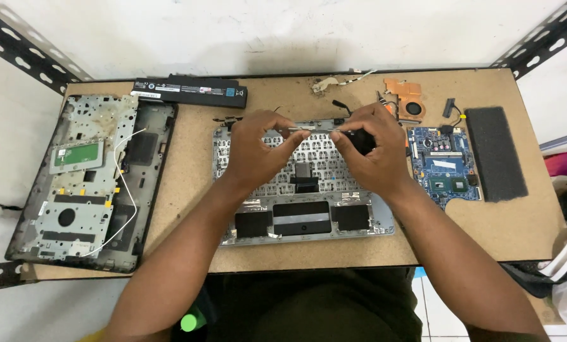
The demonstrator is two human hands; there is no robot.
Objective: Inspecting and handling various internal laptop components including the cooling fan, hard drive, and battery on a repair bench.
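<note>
Two bare hands meet over the middle of a brown fibreboard workbench (pixel 188 190), above a silver laptop palmrest assembly (pixel 372 221) that lies upside down with the metal back of its keyboard showing. The left hand (pixel 255 149) pinches one end of a thin, pale metal strip (pixel 302 129) between thumb and forefinger, fingers narrowed tight around it. The right hand (pixel 369 149) wraps around the black handle of a screwdriver (pixel 361 140), whose tip end points toward the strip; the fingertips close on the tool just beside the strip's other end. The strip sits level, just above the upper edge of the palmrest assembly, between the two hands.

To the left lies a dark grey laptop bottom case (pixel 80 183) with a bare metal frame, a green circuit patch and a loose white wire curling across it. Above it, along the far edge of the bench, rests a long black battery pack (pixel 191 93). To the right of the hands sits a blue motherboard (pixel 445 168), and just beyond it a copper heat pipe with a round fan (pixel 407 98). A rectangular dark grey foam pad (pixel 496 152) lies near the right edge. Small cable scraps and a hinge piece lie along the back edge, too small to tell apart clearly.
</note>
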